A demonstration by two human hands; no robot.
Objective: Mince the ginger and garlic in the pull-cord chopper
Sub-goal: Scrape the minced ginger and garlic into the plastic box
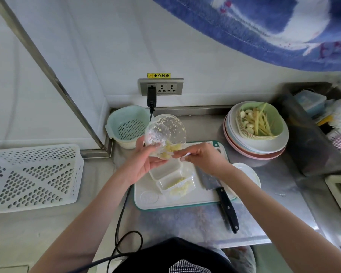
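Presently: clear chopper bowl (165, 134), mince-smeared, tilting above the cutting board (146, 198); left hand (144, 164) gripping it; right hand (203, 156) fingers pinching a white scraper (187, 154).

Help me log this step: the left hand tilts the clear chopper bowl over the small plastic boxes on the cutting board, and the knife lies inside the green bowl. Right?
Not quite. The head view shows the knife lying on the cutting board's right side, not in the green bowl, which holds garlic and ginger strips. The left hand does tilt the clear chopper bowl over the small plastic boxes.
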